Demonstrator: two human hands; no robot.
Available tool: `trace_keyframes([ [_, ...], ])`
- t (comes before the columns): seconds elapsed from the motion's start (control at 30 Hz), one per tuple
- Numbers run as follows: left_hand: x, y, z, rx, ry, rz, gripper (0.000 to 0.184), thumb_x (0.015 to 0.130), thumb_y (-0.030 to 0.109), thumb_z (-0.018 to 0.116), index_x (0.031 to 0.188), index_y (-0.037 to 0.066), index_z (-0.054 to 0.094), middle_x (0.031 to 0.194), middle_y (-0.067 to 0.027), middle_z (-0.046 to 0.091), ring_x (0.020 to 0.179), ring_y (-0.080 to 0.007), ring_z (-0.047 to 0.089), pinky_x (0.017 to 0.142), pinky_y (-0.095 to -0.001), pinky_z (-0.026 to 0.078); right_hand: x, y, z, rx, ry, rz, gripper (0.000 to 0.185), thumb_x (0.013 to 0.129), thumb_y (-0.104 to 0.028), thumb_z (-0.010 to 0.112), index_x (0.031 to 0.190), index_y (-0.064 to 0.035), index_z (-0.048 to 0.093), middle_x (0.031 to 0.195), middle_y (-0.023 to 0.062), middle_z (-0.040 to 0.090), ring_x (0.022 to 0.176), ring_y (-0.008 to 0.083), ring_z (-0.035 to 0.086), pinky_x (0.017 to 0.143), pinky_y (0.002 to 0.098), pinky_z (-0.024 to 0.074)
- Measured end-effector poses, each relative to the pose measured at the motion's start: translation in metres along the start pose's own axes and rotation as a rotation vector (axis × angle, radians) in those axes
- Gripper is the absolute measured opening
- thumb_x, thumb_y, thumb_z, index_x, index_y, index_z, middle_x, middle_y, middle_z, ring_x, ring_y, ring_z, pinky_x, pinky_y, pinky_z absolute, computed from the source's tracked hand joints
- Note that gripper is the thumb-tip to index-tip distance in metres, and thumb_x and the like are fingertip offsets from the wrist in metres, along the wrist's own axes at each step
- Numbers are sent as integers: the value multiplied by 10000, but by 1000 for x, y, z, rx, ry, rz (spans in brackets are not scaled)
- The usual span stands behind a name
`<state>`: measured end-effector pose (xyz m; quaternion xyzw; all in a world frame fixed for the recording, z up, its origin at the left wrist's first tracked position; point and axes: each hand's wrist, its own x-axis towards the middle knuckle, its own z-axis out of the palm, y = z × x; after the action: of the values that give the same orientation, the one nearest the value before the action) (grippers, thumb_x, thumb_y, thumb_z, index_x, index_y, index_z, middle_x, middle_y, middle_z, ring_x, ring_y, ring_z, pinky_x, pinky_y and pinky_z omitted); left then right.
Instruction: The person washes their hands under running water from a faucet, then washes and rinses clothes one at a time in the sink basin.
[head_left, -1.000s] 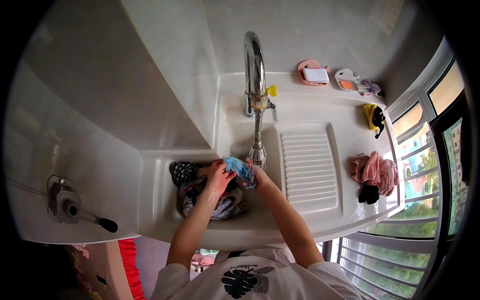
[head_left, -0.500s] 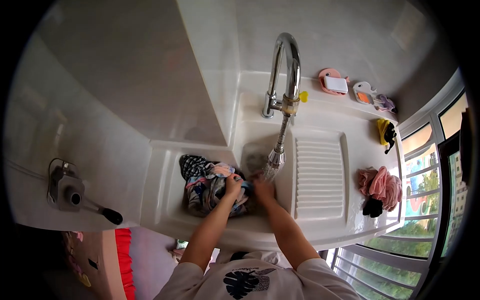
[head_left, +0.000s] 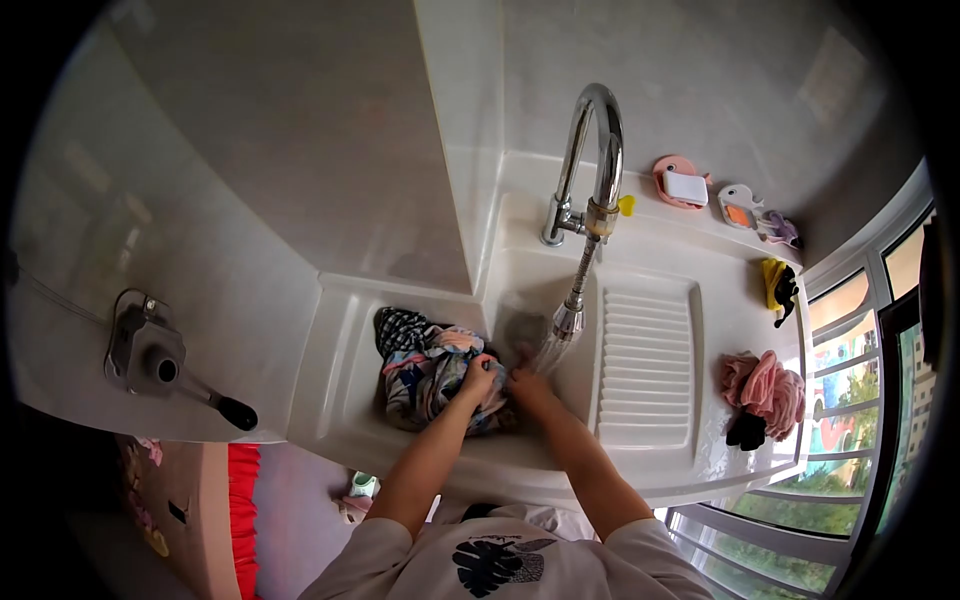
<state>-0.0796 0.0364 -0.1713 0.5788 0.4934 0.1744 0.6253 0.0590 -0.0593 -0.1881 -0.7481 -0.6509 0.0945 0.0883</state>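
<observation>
illumination: daylight, entering through the window (head_left: 850,400) at right; outdoor areas are bright and partly washed out. the wall (head_left: 230,200) at left is dimmer, with faint reflected patches. specular highlights run along the chrome faucet (head_left: 610,150). glare marks the surface (head_left: 712,462) at right. detail: the right hand (head_left: 532,388) is soft and poorly defined beside the running water. optics: wide-angle distortion curves straight edges; black vignetting masks all corners.
</observation>
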Motion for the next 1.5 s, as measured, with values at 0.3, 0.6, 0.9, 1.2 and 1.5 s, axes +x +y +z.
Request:
trace_keyframes([
  [0.3, -96, 149, -17, 722, 105, 519, 178, 800, 229, 615, 845, 57, 606, 836, -135, 614, 811, -344, 594, 687, -446, 470, 21, -2, -39, 623, 15, 247, 389, 731, -145, 664, 1085, -40, 542, 981, 182, 620, 893, 339, 612, 719, 425, 504],
  [0.6, -79, 92, -148, 1413, 445, 458, 114, 743, 118, 588, 812, 54, 653, 987, -93, 576, 975, -273, 507, 824, -385, 425, 19, -38, -164, 821, -203, 224, 290, 818, -282, 662, 926, -23, 590, 782, 123, 625, 704, 204, 600, 647, 325, 471],
  [0.9, -124, 182, -160, -70, 95, 347, 119, 958, 168, 444, 943, 51, 461, 833, -104, 661, 734, -171, 627, 606, -349, 486, -25, -24, -187, 832, 44, -28, 161, 900, -170, 546, 962, -22, 541, 887, 146, 581, 816, 273, 568, 728, 327, 448],
  [1.2, -137, 245, -82, -313, -216, 362, 185, 911, 116, 546, 1052, -3, 535, 1047, -103, 617, 938, -134, 582, 813, -263, 456, -29, -72, -262, 1226, 22, -171, 640, 807, -116, 688, 1350, -93, 348, 888, 80, 583, 801, 158, 568, 742, 288, 449],
  [1.5, -53, 129, -16, -439, -133, -118, 234, 923, 109, 402, 1126, 57, 506, 1098, -96, 546, 950, -223, 560, 843, -348, 456, 19, -50, -194, 524, 128, 146, 250, 819, -223, 625, 1017, -73, 593, 748, 189, 602, 720, 363, 603, 629, 430, 460],
])
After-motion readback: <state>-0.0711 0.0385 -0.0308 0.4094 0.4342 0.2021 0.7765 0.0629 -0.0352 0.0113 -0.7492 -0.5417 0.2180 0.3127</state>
